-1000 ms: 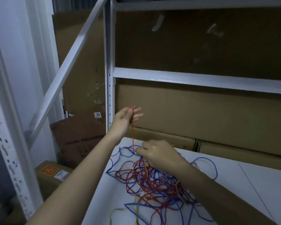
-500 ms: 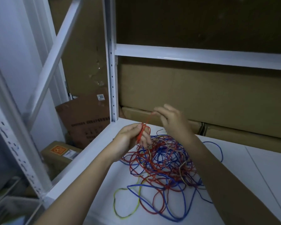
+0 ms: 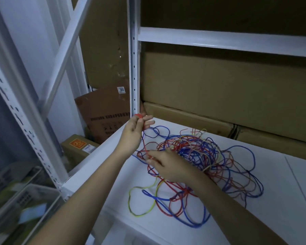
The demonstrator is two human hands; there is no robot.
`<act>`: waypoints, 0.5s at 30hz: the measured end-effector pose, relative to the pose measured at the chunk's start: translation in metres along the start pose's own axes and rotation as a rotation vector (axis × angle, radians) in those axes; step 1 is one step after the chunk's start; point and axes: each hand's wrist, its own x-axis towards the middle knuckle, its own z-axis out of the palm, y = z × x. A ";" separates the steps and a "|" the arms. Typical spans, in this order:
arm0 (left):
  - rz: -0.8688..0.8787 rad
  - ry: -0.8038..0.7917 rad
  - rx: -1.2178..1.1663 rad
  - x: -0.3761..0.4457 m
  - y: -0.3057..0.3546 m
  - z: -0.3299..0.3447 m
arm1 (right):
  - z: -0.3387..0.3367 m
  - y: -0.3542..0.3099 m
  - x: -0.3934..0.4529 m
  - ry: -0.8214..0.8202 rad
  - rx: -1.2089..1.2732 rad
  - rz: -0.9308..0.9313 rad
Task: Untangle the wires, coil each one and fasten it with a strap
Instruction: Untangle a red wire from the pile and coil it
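Item: a tangle of wires (image 3: pixel 198 161), red, blue and yellow-green, lay heaped on the white shelf surface (image 3: pixel 272 174), spreading from near the left front edge toward the middle. One red wire (image 3: pixel 144 140) rose out of the heap's left side, running taut between the two hands. The left hand (image 3: pixel 135 131) was raised above the shelf's left edge, thumb and fingers closed on a small red bunch at the upper end of that wire, with the remaining fingers partly extended. The right hand (image 3: pixel 164 165) rested low on the left part of the tangle, its fingertips pinched on the same red wire where it entered the heap. A yellow-green loop (image 3: pixel 141 200) lay flat at the front of the pile, beside a blue loop (image 3: pixel 189 214) that reached nearest the viewer. Further blue loops trailed off to the right and rear. Surroundings: a white perforated upright post (image 3: pixel 134 55) stood just behind the left hand, joined by a white horizontal beam (image 3: pixel 226 41). Brown cardboard boxes (image 3: pixel 228 89) filled the space behind the shelf. To the left, below the shelf, sat a leaning cardboard box with a white label (image 3: pixel 104 110) and a smaller box bearing an orange sticker (image 3: pixel 78 147). A pale plastic basket (image 3: pixel 19 200) occupied the lower left corner, its contents blurred.
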 end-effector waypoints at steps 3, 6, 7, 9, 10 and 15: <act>0.100 -0.224 0.460 -0.005 -0.010 -0.001 | -0.015 -0.004 -0.006 0.024 -0.064 -0.056; 0.060 -0.379 0.592 -0.013 -0.005 -0.004 | -0.045 0.001 -0.007 0.156 -0.135 -0.086; 0.025 -0.409 0.532 -0.016 -0.001 -0.005 | -0.056 0.005 -0.006 0.192 -0.123 -0.089; -0.025 -0.473 0.399 -0.023 0.009 -0.005 | -0.073 0.011 -0.003 0.236 -0.086 -0.112; -0.040 -0.502 0.350 -0.026 0.015 -0.003 | -0.078 0.012 0.000 0.246 -0.055 -0.123; -0.129 -0.534 0.017 -0.036 0.041 -0.007 | -0.078 0.007 0.019 0.232 0.262 -0.083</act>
